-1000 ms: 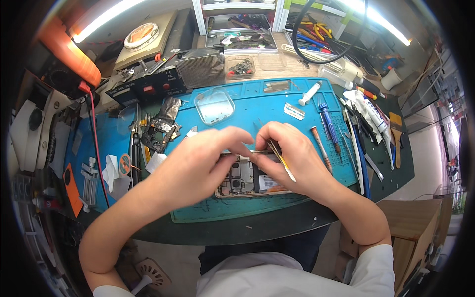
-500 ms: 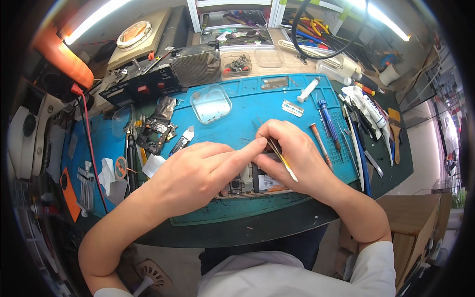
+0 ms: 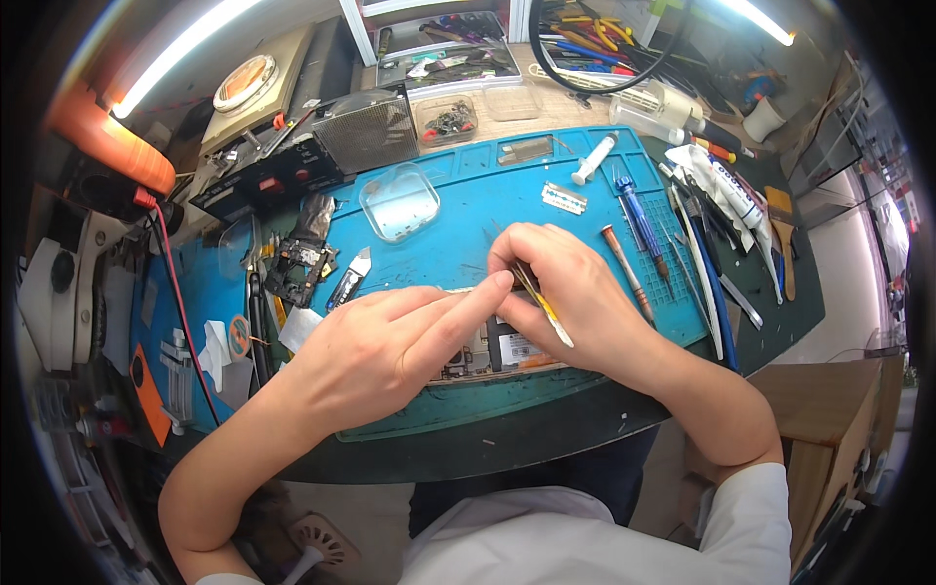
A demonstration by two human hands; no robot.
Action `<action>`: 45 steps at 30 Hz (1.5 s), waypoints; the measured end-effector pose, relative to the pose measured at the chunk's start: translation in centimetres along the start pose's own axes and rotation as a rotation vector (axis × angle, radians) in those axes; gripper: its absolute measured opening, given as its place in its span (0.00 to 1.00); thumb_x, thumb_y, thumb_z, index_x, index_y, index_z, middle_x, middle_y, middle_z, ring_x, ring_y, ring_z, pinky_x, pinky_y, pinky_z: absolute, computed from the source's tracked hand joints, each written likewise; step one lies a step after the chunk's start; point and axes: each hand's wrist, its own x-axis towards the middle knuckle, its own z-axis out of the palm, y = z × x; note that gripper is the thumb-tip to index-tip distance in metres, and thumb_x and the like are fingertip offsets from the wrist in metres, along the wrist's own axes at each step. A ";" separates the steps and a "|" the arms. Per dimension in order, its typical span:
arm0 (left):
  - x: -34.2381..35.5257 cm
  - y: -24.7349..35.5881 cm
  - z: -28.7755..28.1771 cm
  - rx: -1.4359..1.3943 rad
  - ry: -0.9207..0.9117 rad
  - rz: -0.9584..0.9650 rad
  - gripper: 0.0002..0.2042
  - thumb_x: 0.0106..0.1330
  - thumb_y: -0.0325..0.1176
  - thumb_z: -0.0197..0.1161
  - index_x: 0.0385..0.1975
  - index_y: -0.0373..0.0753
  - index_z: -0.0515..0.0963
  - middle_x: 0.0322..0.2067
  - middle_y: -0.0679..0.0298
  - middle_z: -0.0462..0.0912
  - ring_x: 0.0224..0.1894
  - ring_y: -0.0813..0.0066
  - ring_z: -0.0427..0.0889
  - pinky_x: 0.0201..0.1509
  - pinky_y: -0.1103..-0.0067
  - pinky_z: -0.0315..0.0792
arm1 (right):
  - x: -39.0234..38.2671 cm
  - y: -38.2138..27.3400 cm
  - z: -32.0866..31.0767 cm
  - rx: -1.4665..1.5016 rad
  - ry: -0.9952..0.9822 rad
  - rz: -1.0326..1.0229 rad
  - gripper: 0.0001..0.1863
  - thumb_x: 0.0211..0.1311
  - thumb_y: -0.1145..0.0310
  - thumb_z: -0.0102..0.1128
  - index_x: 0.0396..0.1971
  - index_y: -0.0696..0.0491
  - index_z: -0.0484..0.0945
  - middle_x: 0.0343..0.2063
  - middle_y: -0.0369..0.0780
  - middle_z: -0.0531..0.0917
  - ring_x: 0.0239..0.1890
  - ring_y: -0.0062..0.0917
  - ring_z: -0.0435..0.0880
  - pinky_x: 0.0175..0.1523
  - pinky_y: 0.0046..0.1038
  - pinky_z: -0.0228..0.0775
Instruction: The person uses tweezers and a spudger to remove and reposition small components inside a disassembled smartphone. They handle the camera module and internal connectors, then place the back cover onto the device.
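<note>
An opened phone-like device [image 3: 517, 349], with its metal and dark inner parts showing, lies on the blue mat [image 3: 453, 219] beneath both hands. My right hand [image 3: 575, 297] is closed around slim tweezers [image 3: 544, 314] with a yellow-and-white handle, held above the device. My left hand [image 3: 380, 351] reaches across the device, index fingertip meeting my right hand's fingertips; its fingers are closed, and anything they hold is hidden. A white-bladed utility knife [image 3: 349, 278] lies left of the hands, a brown-handled screwdriver [image 3: 626, 268] to their right.
A clear dish [image 3: 398, 200], syringe [image 3: 595, 156], razor blade [image 3: 564, 198] and blue screwdriver [image 3: 639, 219] sit behind and right. A pile of electronic parts [image 3: 297, 253] is at left, a black power unit [image 3: 263, 175] behind it, more tools [image 3: 731, 205] at far right.
My left hand has turned, its index finger now extended over the device to my right fingertips, covering more of it. The whole view has shifted slightly, with both hands still close together.
</note>
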 end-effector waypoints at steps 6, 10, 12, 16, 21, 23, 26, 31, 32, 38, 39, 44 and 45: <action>0.8 0.5 0.1 0.179 -0.027 0.111 0.28 0.64 0.25 0.68 0.67 0.34 0.79 0.51 0.57 0.91 0.49 0.62 0.92 0.48 0.71 0.88 | -0.1 0.3 0.1 0.006 0.028 -0.035 0.13 0.60 0.77 0.72 0.40 0.52 0.76 0.34 0.41 0.83 0.40 0.42 0.83 0.48 0.43 0.74; 0.8 0.4 0.2 0.273 -0.093 0.170 0.29 0.69 0.30 0.68 0.71 0.35 0.74 0.50 0.60 0.88 0.52 0.68 0.90 0.57 0.73 0.84 | -0.3 0.4 0.2 -0.007 0.038 -0.044 0.14 0.57 0.79 0.70 0.40 0.52 0.76 0.34 0.41 0.83 0.40 0.42 0.83 0.48 0.43 0.74; 0.9 0.6 0.0 0.305 -0.108 0.197 0.28 0.69 0.31 0.68 0.70 0.36 0.74 0.48 0.60 0.87 0.52 0.67 0.89 0.58 0.72 0.84 | -0.3 0.4 0.2 -0.004 0.041 -0.045 0.13 0.57 0.79 0.71 0.39 0.52 0.76 0.34 0.41 0.83 0.40 0.42 0.83 0.48 0.42 0.74; 1.3 1.0 -0.2 0.342 -0.159 0.189 0.27 0.69 0.31 0.68 0.68 0.35 0.76 0.48 0.59 0.88 0.53 0.65 0.90 0.57 0.72 0.84 | -0.4 0.5 0.3 0.025 0.060 -0.058 0.13 0.58 0.78 0.71 0.38 0.52 0.76 0.33 0.41 0.83 0.39 0.42 0.83 0.48 0.42 0.74; 2.4 1.4 -0.3 0.326 -0.190 0.181 0.25 0.67 0.29 0.68 0.65 0.33 0.79 0.49 0.58 0.90 0.52 0.62 0.91 0.54 0.70 0.85 | -0.6 0.7 0.2 0.035 0.083 -0.068 0.11 0.61 0.78 0.71 0.38 0.53 0.76 0.32 0.40 0.82 0.37 0.38 0.82 0.46 0.38 0.74; 2.3 1.2 -0.6 0.245 -0.171 0.152 0.28 0.66 0.26 0.67 0.68 0.34 0.77 0.49 0.58 0.91 0.51 0.61 0.91 0.54 0.68 0.85 | -0.5 0.8 0.1 0.039 0.084 -0.083 0.09 0.65 0.77 0.70 0.40 0.54 0.78 0.33 0.40 0.83 0.39 0.37 0.83 0.47 0.36 0.75; 1.9 0.0 -1.6 0.135 -0.247 0.014 0.33 0.63 0.21 0.65 0.73 0.35 0.72 0.51 0.57 0.92 0.49 0.58 0.92 0.52 0.66 0.85 | -0.7 0.9 -0.2 0.030 0.146 -0.078 0.08 0.71 0.73 0.67 0.47 0.55 0.82 0.36 0.43 0.87 0.41 0.40 0.87 0.48 0.38 0.78; -0.4 -1.1 -1.3 0.001 -0.163 -0.108 0.36 0.60 0.22 0.70 0.73 0.38 0.72 0.53 0.56 0.91 0.50 0.54 0.91 0.52 0.64 0.83 | -1.3 -0.6 -0.9 0.161 0.243 0.046 0.13 0.80 0.67 0.62 0.57 0.56 0.82 0.37 0.48 0.91 0.38 0.44 0.92 0.44 0.41 0.83; -0.5 -1.1 -1.2 0.029 -0.145 -0.077 0.34 0.60 0.25 0.72 0.71 0.37 0.74 0.53 0.56 0.90 0.51 0.54 0.90 0.53 0.63 0.83 | -1.3 -0.5 -1.0 0.131 0.261 -0.032 0.13 0.77 0.68 0.66 0.55 0.57 0.85 0.40 0.48 0.92 0.39 0.41 0.93 0.45 0.36 0.84; -0.7 -0.9 -0.5 0.046 -0.156 -0.003 0.39 0.54 0.52 0.83 0.63 0.36 0.82 0.56 0.56 0.83 0.55 0.53 0.84 0.58 0.62 0.81 | -2.8 -0.5 -2.3 0.184 0.050 -0.105 0.12 0.71 0.73 0.74 0.52 0.59 0.90 0.41 0.45 0.93 0.40 0.33 0.93 0.45 0.31 0.84; -0.6 -0.9 -0.5 0.045 -0.163 -0.003 0.39 0.53 0.53 0.83 0.63 0.36 0.82 0.56 0.56 0.83 0.55 0.53 0.84 0.58 0.62 0.81 | -3.0 -0.5 -2.4 0.190 0.018 -0.081 0.13 0.71 0.73 0.74 0.53 0.59 0.90 0.42 0.45 0.93 0.41 0.31 0.93 0.46 0.29 0.84; -0.5 -0.8 -0.8 0.083 -0.191 0.010 0.39 0.52 0.55 0.83 0.60 0.36 0.83 0.56 0.56 0.83 0.54 0.54 0.85 0.57 0.63 0.82 | -3.0 -0.3 -1.6 0.247 0.049 -0.017 0.07 0.68 0.74 0.75 0.43 0.59 0.89 0.36 0.44 0.92 0.35 0.36 0.92 0.40 0.32 0.83; -0.5 -0.8 -0.8 0.091 -0.191 0.016 0.39 0.52 0.55 0.83 0.61 0.36 0.83 0.56 0.57 0.83 0.54 0.54 0.85 0.57 0.63 0.82 | -3.0 -0.1 -1.6 0.236 0.042 -0.048 0.06 0.68 0.74 0.75 0.42 0.59 0.89 0.36 0.44 0.92 0.35 0.36 0.92 0.40 0.32 0.83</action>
